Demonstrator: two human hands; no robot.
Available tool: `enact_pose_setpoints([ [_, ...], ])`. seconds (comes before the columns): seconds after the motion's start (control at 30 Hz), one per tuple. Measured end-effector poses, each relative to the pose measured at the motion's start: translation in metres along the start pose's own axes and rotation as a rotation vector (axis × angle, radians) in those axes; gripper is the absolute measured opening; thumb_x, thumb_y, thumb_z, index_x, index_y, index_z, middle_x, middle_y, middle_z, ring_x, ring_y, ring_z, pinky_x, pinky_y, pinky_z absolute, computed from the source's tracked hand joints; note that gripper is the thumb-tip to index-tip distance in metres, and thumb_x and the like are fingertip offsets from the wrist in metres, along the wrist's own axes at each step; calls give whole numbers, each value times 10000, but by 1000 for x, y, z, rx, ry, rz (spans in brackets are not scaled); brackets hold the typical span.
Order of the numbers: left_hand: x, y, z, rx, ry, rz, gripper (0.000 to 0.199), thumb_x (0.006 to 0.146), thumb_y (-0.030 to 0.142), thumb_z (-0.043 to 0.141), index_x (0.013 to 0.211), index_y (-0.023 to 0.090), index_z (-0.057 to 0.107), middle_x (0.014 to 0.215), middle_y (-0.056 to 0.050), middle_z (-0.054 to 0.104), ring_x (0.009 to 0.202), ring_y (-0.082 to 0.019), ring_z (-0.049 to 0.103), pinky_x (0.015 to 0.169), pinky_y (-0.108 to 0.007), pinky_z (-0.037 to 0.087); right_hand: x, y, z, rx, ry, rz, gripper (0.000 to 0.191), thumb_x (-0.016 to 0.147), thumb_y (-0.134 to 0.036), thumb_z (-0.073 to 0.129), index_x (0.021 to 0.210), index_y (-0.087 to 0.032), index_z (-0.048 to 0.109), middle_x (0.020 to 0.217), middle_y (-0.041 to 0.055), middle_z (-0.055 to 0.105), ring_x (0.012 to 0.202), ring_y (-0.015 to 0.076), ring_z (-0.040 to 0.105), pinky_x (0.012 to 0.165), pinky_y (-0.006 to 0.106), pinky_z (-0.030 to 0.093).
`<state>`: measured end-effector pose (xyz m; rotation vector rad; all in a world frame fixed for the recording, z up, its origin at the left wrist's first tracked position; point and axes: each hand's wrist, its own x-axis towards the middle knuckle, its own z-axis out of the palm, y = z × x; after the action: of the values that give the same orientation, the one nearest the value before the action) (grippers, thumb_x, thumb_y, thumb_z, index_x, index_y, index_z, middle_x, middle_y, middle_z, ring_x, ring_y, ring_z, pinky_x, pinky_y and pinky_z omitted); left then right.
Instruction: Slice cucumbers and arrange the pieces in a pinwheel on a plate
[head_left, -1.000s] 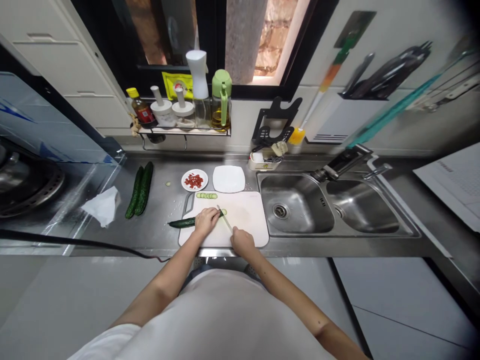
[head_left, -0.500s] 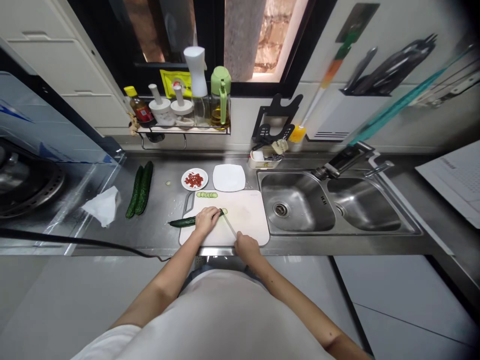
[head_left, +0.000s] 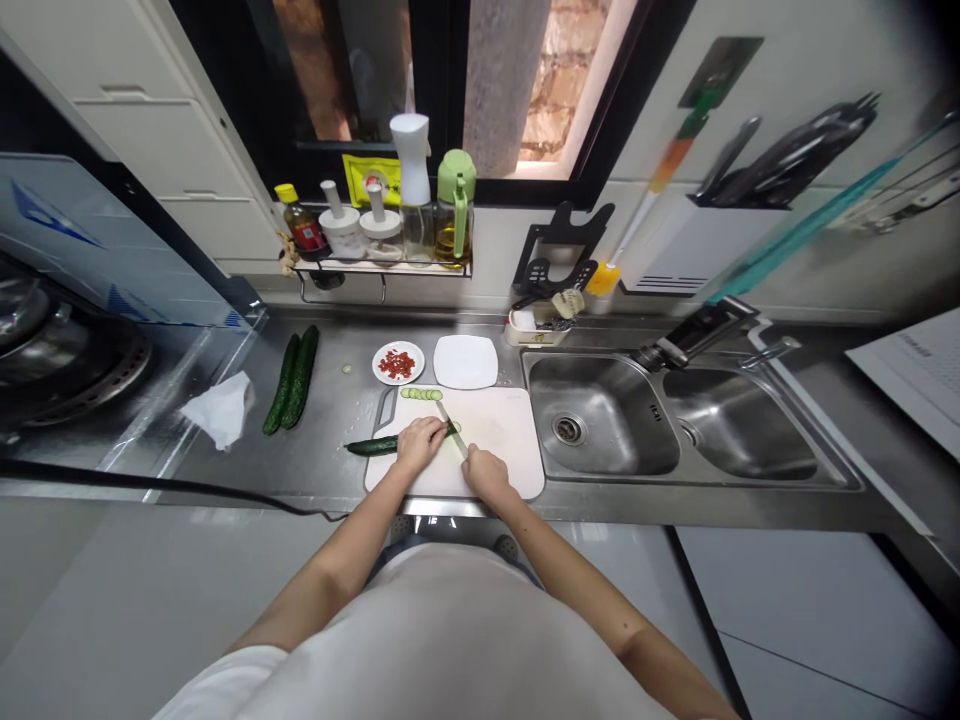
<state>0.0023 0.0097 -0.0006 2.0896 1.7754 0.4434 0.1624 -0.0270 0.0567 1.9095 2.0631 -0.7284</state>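
Observation:
My left hand is closed over a dark green cucumber, which lies across the left part of a white cutting board. The cucumber's uncut end sticks out past the board's left edge. In my right hand is the handle of a knife, its blade slanting up and left against the cut end by my left fingers. One pale slice stands at that end, partly hidden by the blade. A row of several cucumber slices lies along the board's top left.
Behind the board sit a small plate of chopped red pieces and a white square plate. Two whole cucumbers and a crumpled white tissue lie to the left. A double sink adjoins the right side.
The knife has tilted, its tip now reaching up toward the row of slices, and my right hand has shifted slightly up and left. My left hand keeps its hold on the cucumber.

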Motion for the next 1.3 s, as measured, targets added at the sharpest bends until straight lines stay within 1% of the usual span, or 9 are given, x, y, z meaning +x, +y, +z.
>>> enact_pose_setpoints([
  [0.13,0,-1,0,1,2,-1,263,942,378,453,1030,282,682,1085,-22,675,1038,-181,559,827,-285,424,-8,3,0,-9,-19,-2,274,918,-175,373,1127,-130,545,1030,159,680,990,223,639,779,295,408],
  [0.27,0,-2,2,-4,11,-5,254,936,379,464,1025,286,683,1088,-18,675,1033,-182,565,826,-285,430,-24,13,6,-20,-47,5,259,915,-176,380,1109,-132,547,1005,158,685,981,239,643,771,306,407],
  [0.53,6,1,-4,-81,-15,-86,250,891,374,516,1075,297,666,1129,4,679,1043,-192,585,890,-303,432,-57,32,16,-31,-75,39,245,914,-160,384,1094,-138,550,977,156,686,957,242,649,754,299,388],
  [0.67,14,1,-7,-53,-53,-119,303,847,363,551,1126,298,649,1132,-6,676,1047,-211,584,890,-316,431,-67,42,13,-6,-75,35,218,914,-228,425,1058,-152,569,967,143,690,955,247,645,734,290,375],
  [0.77,20,4,-6,8,-78,-98,369,822,388,571,1172,290,636,1132,-32,666,1060,-237,566,925,-341,408,-73,54,10,37,-69,64,218,916,-265,430,1044,-171,579,962,125,692,936,242,644,709,281,362],
  [0.87,25,11,-1,75,-115,-26,410,802,409,591,1189,282,627,1141,-61,644,1084,-261,534,960,-368,373,-76,65,10,67,-50,126,236,928,-270,402,1066,-182,573,970,117,692,920,231,642,690,273,348],
  [1.0,30,22,8,155,-145,33,289,820,331,561,1075,250,668,1085,-87,625,1066,-260,518,954,-384,353,-75,75,11,87,-20,185,244,936,-278,382,1070,-182,561,994,115,688,923,222,636,661,266,325],
  [1.17,33,28,12,139,-144,-6,179,837,271,527,935,221,667,1050,-97,610,1043,-254,518,900,-378,366,-70,77,15,111,-1,182,231,934,-282,374,1032,-183,558,974,98,688,896,203,632,628,258,292],
  [1.3,36,31,11,88,-163,-32,133,811,210,538,900,224,636,985,-68,645,1009,-236,542,940,-394,329,-66,78,17,126,7,178,218,933,-283,380,1016,-187,557,969,89,687,885,192,625,624,253,285],
])
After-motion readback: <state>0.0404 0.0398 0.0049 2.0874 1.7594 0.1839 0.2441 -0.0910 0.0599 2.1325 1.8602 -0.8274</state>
